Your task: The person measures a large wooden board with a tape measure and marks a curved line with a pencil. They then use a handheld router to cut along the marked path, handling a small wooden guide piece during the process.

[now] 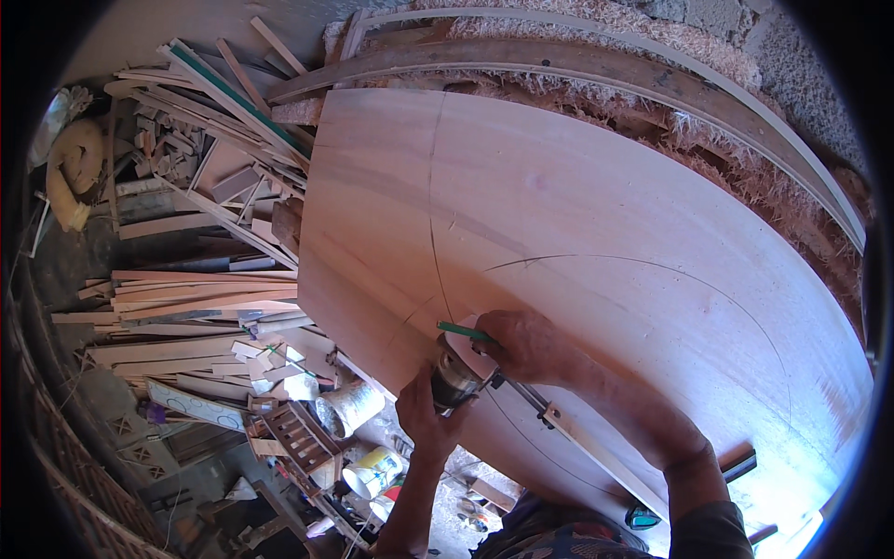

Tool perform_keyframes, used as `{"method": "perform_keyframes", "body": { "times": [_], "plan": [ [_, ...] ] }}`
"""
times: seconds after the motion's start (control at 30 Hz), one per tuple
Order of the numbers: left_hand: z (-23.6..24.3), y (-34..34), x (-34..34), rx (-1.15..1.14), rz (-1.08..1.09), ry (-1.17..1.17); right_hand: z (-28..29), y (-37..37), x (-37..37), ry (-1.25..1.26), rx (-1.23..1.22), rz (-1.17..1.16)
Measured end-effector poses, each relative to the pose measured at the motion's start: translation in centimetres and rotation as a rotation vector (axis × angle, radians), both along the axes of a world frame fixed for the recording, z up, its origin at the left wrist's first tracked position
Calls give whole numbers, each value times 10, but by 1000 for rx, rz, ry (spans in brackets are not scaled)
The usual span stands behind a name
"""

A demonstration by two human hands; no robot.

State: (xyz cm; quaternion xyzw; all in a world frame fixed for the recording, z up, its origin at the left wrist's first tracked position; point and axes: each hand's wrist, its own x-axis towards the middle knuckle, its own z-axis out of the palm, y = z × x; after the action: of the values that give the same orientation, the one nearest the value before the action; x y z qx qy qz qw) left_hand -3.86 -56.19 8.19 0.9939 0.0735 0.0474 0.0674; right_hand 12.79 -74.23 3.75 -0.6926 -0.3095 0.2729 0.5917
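Observation:
A large pale wooden board (372, 186) with a curved far edge and drawn pencil arcs lies before me. My left hand (433, 415) wraps around a cylindrical router (456, 380) at the board's near left edge. Dark guide rods (526, 399) run from the router to a long narrow wooden strip (605, 456), which slants toward my body. Just above the router, my right hand (521, 345) grips a green pencil (463, 331), its end pointing left. A pale plate (468, 354) shows under the right fingers. The router's underside is hidden.
Stacked offcuts and wood strips (205, 289) crowd the left side. Buckets (372, 472) and a slatted wooden piece (296, 438) stand on the floor below. Curved wooden strips (559, 61) and shavings (689, 121) line the far side. A green-black tape measure (641, 517) lies near my body.

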Motion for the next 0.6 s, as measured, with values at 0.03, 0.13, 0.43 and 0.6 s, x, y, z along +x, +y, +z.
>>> {"method": "perform_keyframes", "body": {
  "times": [0.03,0.13,0.43,0.6],
  "plan": [
    [-1,0,0,3,4,2,1,0,0,5,2,-14],
    [3,-3,4,-4,2,1,2,0,-1,18,2,-29],
    [-1,0,0,-8,8,6,5,-2,2,1,12,-23],
    [2,-3,2,-40,29,26,-1,0,1,-7,-37,23]
  ]
}}
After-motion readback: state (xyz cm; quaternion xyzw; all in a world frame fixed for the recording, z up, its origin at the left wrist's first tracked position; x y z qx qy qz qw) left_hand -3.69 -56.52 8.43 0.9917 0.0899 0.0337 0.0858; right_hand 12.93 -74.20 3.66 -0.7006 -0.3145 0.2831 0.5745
